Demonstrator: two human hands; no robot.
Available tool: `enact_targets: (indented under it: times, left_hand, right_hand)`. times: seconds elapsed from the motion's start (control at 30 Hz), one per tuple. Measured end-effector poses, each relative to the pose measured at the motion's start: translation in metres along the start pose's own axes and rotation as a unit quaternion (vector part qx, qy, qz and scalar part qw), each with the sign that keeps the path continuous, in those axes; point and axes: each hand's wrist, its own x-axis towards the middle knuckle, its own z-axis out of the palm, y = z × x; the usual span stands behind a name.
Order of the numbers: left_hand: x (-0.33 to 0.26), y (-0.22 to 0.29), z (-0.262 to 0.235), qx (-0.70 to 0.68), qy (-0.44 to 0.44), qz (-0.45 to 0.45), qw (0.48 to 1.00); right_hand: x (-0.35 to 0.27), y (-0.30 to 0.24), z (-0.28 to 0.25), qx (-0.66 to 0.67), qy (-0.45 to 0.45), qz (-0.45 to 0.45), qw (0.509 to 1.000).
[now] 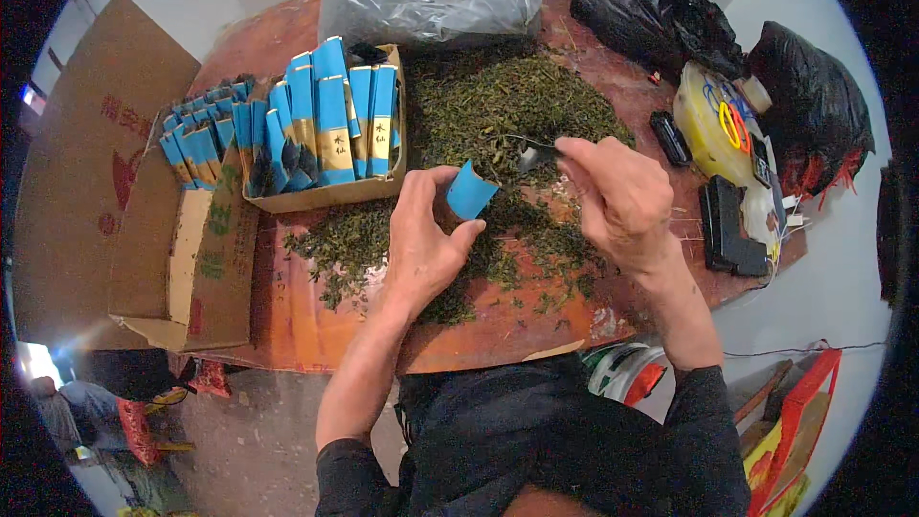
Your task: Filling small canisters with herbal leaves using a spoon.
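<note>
My left hand (426, 239) is closed around a small blue packet (471, 193), thumb in front and fingers behind. The packet leans to the right, and its curved upper edge faces up. To its right, my right hand (622, 191) pinches a thin, dark, shiny piece (536, 151) with a pale patch, between thumb and forefinger; its exact kind is unclear. Both hands are above a heap of dried green leaves (507, 96), which look like tea. Left of my left hand stands a cardboard box (321, 196) holding several blue-and-gold packets (335, 129).
A larger cardboard carton (215, 258) with more blue packets is at the left. A clear plastic bag (421, 5) sits behind the leaves. On the right are black bags (661, 14), a yellow tub (704, 120) with scissors, and a black device (728, 230) on the red-brown table (316, 330).
</note>
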Motion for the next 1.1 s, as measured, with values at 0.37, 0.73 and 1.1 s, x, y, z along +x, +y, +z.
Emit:
enact_targets:
  times: [0.37, 0.73, 1.1]
  left_hand:
    - [0.001, 0.001, 0.0, -0.018, 0.005, -0.029, 0.999]
    - [0.002, 0.0, -0.003, -0.05, -0.008, -0.041, 0.998]
    - [0.001, -0.004, -0.003, -0.029, -0.006, -0.037, 0.999]
  right_hand:
    - [-0.005, -0.009, 0.005, -0.054, 0.013, 0.014, 0.998]
    - [-0.007, -0.01, 0.011, -0.031, 0.048, 0.011, 0.998]
    - [-0.004, -0.004, 0.02, -0.019, 0.088, 0.001, 0.996]
